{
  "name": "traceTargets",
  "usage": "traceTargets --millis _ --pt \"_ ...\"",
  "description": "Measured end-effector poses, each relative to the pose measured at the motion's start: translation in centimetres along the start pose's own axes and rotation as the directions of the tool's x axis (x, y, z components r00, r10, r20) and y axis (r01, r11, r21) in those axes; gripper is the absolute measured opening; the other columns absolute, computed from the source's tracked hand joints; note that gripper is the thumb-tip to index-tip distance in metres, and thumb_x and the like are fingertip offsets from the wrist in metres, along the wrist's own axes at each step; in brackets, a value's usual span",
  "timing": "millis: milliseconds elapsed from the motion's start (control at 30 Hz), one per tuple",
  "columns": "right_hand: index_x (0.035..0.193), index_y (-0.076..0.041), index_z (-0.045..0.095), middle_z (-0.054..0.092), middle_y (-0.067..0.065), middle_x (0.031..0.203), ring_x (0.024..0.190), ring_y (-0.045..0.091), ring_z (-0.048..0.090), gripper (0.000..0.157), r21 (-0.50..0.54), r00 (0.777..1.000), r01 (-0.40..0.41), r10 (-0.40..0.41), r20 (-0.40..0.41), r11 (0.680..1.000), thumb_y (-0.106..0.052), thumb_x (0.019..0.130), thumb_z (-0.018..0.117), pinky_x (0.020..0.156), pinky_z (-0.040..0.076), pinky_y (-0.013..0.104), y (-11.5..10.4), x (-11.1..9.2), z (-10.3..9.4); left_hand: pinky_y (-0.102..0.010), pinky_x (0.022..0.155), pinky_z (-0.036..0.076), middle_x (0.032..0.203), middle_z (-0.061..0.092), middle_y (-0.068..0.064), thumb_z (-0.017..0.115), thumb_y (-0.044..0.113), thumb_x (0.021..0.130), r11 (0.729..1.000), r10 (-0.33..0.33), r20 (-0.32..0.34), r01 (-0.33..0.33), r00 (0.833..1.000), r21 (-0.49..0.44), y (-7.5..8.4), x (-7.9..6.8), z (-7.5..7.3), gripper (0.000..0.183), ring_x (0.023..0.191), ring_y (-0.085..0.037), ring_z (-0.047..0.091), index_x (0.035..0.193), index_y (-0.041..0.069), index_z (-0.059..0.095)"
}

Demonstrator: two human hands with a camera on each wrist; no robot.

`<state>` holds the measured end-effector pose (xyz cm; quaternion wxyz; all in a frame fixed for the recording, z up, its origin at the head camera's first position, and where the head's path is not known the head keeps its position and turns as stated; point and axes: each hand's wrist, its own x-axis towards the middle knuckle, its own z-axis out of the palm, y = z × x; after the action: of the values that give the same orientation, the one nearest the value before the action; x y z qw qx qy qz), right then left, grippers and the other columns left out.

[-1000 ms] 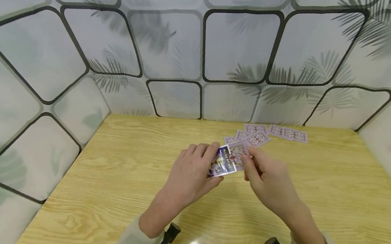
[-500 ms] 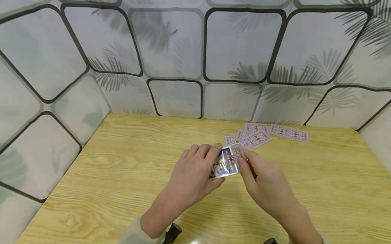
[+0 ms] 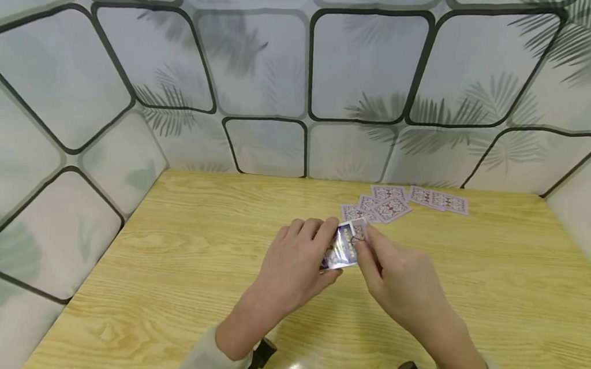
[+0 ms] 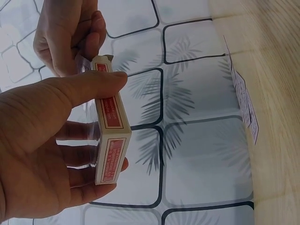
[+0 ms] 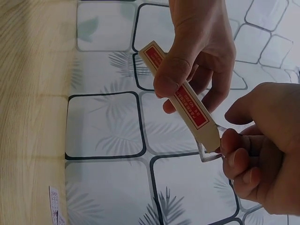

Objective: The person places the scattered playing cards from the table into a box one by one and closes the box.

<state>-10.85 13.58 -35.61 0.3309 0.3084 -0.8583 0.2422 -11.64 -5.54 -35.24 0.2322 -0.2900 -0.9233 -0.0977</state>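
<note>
My left hand grips a small playing card box above the table, its glossy purple and blue face up. In the left wrist view, the thumb presses the box's narrow side with red labels while the fingers curl behind. At the box's right end my right hand pinches a playing card, whose purple patterned back shows a little beyond the box. A pale end flap of the box and a clear edge lie by the right fingertips in the right wrist view.
Several face-down cards overlap on the wooden table beyond the hands. A pair of overlapping cards lies to their right, near the back wall. Patterned fabric walls stand behind and at both sides.
The right hand has moved left toward the box, and the card has slid in, leaving much less of its back in sight. The left hand has barely moved and keeps its grip.
</note>
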Motion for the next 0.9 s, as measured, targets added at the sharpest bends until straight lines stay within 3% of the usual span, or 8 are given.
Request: traceTargets --millis 267,400,533,667,900 --pt "0.113 0.009 0.067 0.069 0.009 0.071 0.046 0.002 0.037 0.029 -0.070 1.000 -0.021 0.021 0.000 0.997 -0.002 0.086 0.063 0.036 0.032 0.021 -0.42 -0.22 0.02 -0.038 0.074 0.055 0.108 0.067 -0.008 0.085 0.037 0.076 0.999 0.003 -0.008 -0.003 1.000 0.034 0.16 -0.07 0.06 0.066 0.093 -0.026 0.064 0.128 0.009 0.054" --pt "0.102 0.007 0.069 0.063 0.004 0.063 0.045 0.002 0.034 0.020 -0.101 1.000 -0.027 0.028 0.005 0.995 -0.002 0.085 0.064 0.035 0.030 0.022 -0.52 -0.18 0.10 -0.037 0.075 0.055 0.108 0.067 -0.008 0.087 0.037 0.074 0.998 0.011 -0.011 -0.010 1.000 0.054 0.30 -0.01 0.06 0.069 0.092 -0.026 0.064 0.129 0.009 0.054" --pt "0.083 -0.001 0.065 0.047 -0.005 0.055 0.043 0.001 0.028 0.005 -0.124 0.999 -0.033 0.034 0.008 0.992 -0.005 0.086 0.064 0.035 0.023 0.020 -0.54 -0.12 0.28 -0.037 0.075 0.055 0.106 0.066 -0.007 0.088 0.037 0.072 0.996 0.023 -0.017 -0.021 1.000 0.083 0.50 -0.03 0.09 0.071 0.092 -0.025 0.064 0.128 0.010 0.055" --pt "0.074 -0.007 0.058 0.037 -0.009 0.054 0.043 0.000 0.025 0.013 -0.126 0.999 -0.044 0.044 0.000 0.991 -0.006 0.085 0.064 0.036 0.020 0.018 -0.50 -0.15 0.38 -0.037 0.074 0.055 0.105 0.066 -0.006 0.088 0.037 0.072 0.995 0.033 -0.034 -0.029 0.999 0.100 0.68 -0.07 0.14 0.069 0.091 -0.025 0.064 0.126 0.010 0.055" --pt "0.069 -0.009 0.055 0.036 -0.010 0.053 0.043 0.000 0.025 0.020 -0.127 0.997 -0.073 0.071 -0.020 0.989 -0.005 0.085 0.066 0.037 0.020 0.019 -0.77 -0.13 0.41 -0.036 0.074 0.055 0.105 0.066 -0.006 0.088 0.038 0.072 0.992 0.032 -0.036 -0.027 0.999 0.122 0.78 -0.14 0.26 0.069 0.091 -0.024 0.064 0.125 0.010 0.055"
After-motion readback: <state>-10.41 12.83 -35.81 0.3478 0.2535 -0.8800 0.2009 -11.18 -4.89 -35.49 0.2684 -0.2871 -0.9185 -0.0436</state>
